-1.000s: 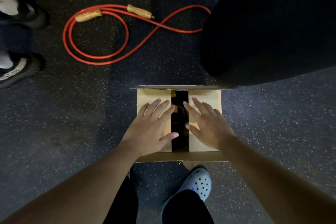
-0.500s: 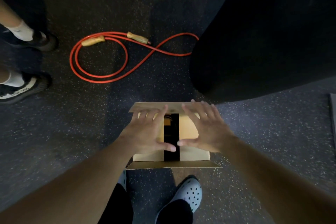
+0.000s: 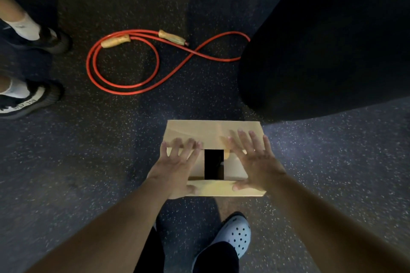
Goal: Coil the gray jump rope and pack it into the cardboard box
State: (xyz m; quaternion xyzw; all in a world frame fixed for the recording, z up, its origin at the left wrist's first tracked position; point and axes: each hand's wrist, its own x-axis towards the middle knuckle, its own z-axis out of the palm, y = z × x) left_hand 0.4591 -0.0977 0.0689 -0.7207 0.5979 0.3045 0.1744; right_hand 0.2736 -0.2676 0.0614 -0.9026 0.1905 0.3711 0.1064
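The cardboard box [image 3: 213,131] sits on the dark speckled floor just in front of my feet. My left hand [image 3: 177,166] lies flat on its left side with spread fingers touching the far flap and thumb on the near flap. My right hand [image 3: 253,159] does the same on the right side. Both far and near flaps are folded partly inward over the two inner flaps. A dark rectangular gap [image 3: 213,164] stays open in the middle; the inside is too dark to make out the gray jump rope.
A red jump rope [image 3: 124,66] with wooden handles lies looped on the floor beyond the box. Another person's shoes [image 3: 28,99] stand at the far left. A large black object [image 3: 321,40] fills the upper right. My light clog [image 3: 233,232] is below the box.
My hands have gone from pressing the inner side flaps to folding the far and near flaps inward, so the dark gap has shrunk. The view shifted, and the box sits lower in frame.
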